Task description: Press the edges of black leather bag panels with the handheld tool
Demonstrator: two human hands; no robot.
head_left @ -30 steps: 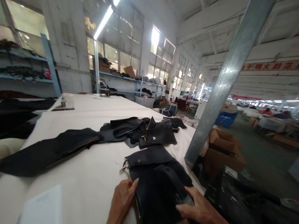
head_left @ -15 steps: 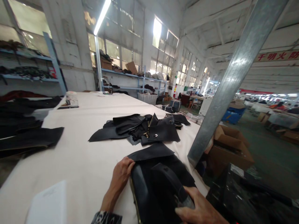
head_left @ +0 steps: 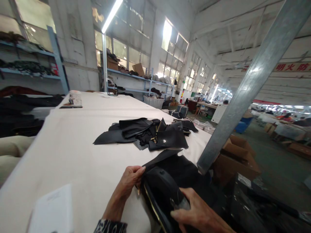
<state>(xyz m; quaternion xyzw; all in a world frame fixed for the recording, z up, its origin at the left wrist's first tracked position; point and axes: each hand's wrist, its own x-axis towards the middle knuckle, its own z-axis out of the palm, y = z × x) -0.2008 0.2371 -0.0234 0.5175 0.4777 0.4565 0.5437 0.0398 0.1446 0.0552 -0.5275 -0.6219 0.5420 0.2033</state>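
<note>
A black leather-like bag piece (head_left: 187,170) lies over the near right edge of the table, with a gold-toned zipper (head_left: 154,207) along its left side. My left hand (head_left: 130,181) is closed, pinching the upper left corner of its flap between thumb and fingers. My right hand (head_left: 194,208) grips the lower end of a wide, curved black strap (head_left: 166,179) that arches over the piece. Just beyond both hands is a loose pile of black bag pieces (head_left: 136,129), some with gold-toned trim. The lower part of the held piece is dark and partly out of frame.
A white cloth covers the table (head_left: 80,139). A slanting metal post (head_left: 243,94) rises at its right edge, beside open cardboard boxes (head_left: 238,155) and a dark plastic-wrapped bundle (head_left: 250,200). A white sheet-like object (head_left: 53,208) lies near left. Dark fabric (head_left: 21,113) is stacked at far left.
The held bag piece has tilted to the right, and its zippered side has swung away from the table. The black pieces at the table's left edge are gone from there; pale rolls show instead.
</note>
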